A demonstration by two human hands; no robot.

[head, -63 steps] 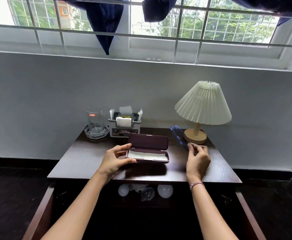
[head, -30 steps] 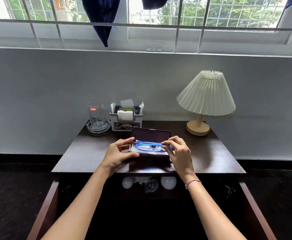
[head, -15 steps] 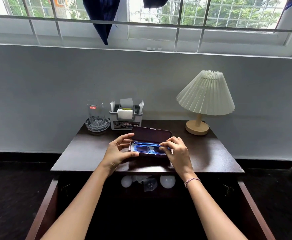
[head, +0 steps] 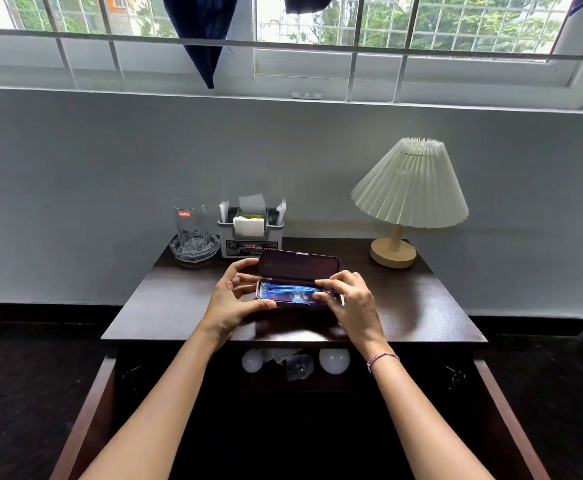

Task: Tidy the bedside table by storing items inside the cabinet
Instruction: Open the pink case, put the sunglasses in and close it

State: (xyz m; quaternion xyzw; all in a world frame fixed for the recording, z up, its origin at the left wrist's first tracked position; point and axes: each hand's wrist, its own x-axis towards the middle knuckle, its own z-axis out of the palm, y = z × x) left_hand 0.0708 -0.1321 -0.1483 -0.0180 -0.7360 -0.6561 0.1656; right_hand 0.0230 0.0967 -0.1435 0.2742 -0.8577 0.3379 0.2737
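A dark purple glasses case [head: 298, 266] lies open in the middle of the dark wooden bedside table [head: 165, 303], lid raised. Blue-framed glasses [head: 285, 292] rest inside its tray. My left hand [head: 231, 299] holds the case's left end, thumb under the front edge and fingers spread near the lid. My right hand [head: 347, 299] pinches the right end of the glasses at the case's right side. Below the tabletop the cabinet stands open, its doors [head: 86, 420] swung outward.
A glass tumbler [head: 190, 225] in a glass dish and a grey organiser box [head: 251, 237] with papers stand at the back left. A pleated lamp [head: 409, 188] stands at the back right. Two white bulbs [head: 334, 360] and a crumpled bag lie inside the cabinet.
My right hand carried the blue glasses from beside the lamp into the open case. They now lie lower in the tray, and my left fingers have spread toward the lid.
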